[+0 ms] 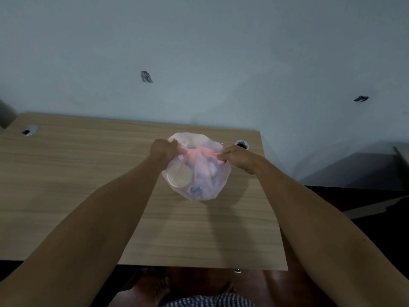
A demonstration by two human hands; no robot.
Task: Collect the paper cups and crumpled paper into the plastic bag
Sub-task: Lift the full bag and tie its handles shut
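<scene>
Item: thin translucent pink plastic bag (199, 173), sitting near the far right part of a pale wood-grain laminate table (88, 185), bulging and rounded, mouth gathered at the top.

Contents: showing through the film, a white paper cup (178, 177) lying rim toward the camera at the lower left, and pale crumpled paper (210, 171) bunched to its right; exact count not discernible. Nothing loose lying on the tabletop, so collecting judged finished and closing under way.

Left hand (163, 149): curling tight around the bag's left handle strip, pulling outward.

Right hand (235, 157): pinching and curling around the right handle strip, pulling the opposite way; twisted pink band stretching taut between both fists across the bag's mouth.

Handling, as judgement: very light, soft, collapsing under any squeeze; film slippery and liable to stretch or tear if overpulled; cup crushable. Best taken by the twisted handles or the knot, not by the belly.

Surroundings: two round cable grommets (242, 144) set into the table's far corners; plain grey-white wall (199, 52) bearing two small dark marks; dark floor below; checked cloth at the bottom edge.
</scene>
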